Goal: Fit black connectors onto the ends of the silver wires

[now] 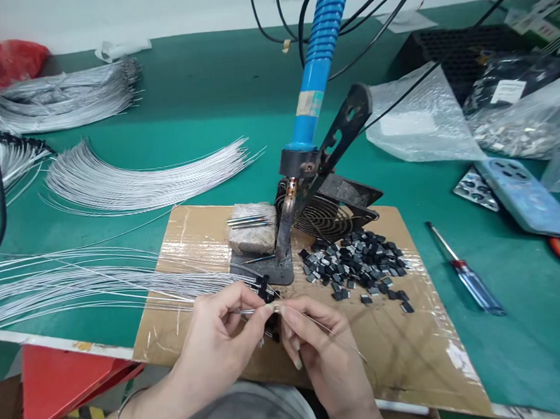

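Over the cardboard sheet, my left hand pinches a thin white wire between thumb and index finger. My right hand meets it fingertip to fingertip, closed on a thin greyish wire that trails to the right and looks like solder wire. Whatever sits exactly between the fingertips is too small to make out. Just behind the hands lie black connector ends of a bundle of white wires. A blue-handled soldering iron is clamped above, tip pointing down.
Small black pieces are heaped to the right, near a round fan grille. A wrapped block carries several metal tips. Further right lie a screwdriver and phone. More white wires lie behind left.
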A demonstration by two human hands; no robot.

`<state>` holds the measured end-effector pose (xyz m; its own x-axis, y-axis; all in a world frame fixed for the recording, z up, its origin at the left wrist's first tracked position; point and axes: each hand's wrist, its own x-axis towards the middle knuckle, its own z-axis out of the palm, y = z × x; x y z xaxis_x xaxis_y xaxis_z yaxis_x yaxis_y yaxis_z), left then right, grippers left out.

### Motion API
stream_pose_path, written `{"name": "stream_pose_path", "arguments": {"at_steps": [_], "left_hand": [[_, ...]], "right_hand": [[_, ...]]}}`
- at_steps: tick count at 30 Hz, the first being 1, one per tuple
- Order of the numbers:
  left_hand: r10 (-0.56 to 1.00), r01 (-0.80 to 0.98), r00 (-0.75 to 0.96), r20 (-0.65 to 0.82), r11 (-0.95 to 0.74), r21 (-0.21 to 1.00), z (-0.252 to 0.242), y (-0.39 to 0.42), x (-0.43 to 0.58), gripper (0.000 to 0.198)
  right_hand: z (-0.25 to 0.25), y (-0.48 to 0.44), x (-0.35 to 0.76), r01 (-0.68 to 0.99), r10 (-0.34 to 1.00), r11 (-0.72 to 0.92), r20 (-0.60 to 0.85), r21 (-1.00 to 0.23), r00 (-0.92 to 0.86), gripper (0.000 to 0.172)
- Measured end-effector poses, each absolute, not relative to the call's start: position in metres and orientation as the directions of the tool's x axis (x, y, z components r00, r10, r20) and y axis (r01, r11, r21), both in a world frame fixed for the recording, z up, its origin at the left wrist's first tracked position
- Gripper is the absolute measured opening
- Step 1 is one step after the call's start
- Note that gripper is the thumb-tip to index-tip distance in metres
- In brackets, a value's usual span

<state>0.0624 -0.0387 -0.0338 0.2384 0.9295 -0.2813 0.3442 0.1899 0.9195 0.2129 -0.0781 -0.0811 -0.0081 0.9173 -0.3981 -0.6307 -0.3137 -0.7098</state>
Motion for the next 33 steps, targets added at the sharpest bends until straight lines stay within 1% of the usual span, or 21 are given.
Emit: {"name": "stream_pose_path", "arguments": {"at_steps": [6,11,20,25,33], "left_hand": [[0.948,0.330,0.193,-0.253,0.180,0.927,-0.037,-0.042,0.067,0.024],[0.937,0.301,0.195,-0.289,0.223,0.927,-0.038,-0.041,0.067,0.024],[0.931,0.312,0.207,-0.300,0.227,0.922,-0.037,-0.042,0.069,0.024],[0.933,0.260,0.193,-0.305,0.251,0.932,-0.034,-0.040,0.074,0.023],[0.937,0.195,0.191,-0.292,0.255,0.947,-0.033,-0.042,0.076,0.022]], "right_hand": [[-0.081,-0.078,0.208,-0.649,0.904,-0.301,-0.425,-0.699,0.038,0.016],[-0.079,-0.078,0.208,-0.638,0.904,-0.300,-0.424,-0.709,0.046,0.017],[-0.080,-0.078,0.207,-0.620,0.911,-0.269,-0.404,-0.737,0.085,0.017],[-0.080,-0.079,0.203,-0.635,0.899,-0.250,-0.419,-0.731,0.130,0.018],[-0.080,-0.080,0.200,-0.653,0.897,-0.234,-0.418,-0.721,0.141,0.019]]}}
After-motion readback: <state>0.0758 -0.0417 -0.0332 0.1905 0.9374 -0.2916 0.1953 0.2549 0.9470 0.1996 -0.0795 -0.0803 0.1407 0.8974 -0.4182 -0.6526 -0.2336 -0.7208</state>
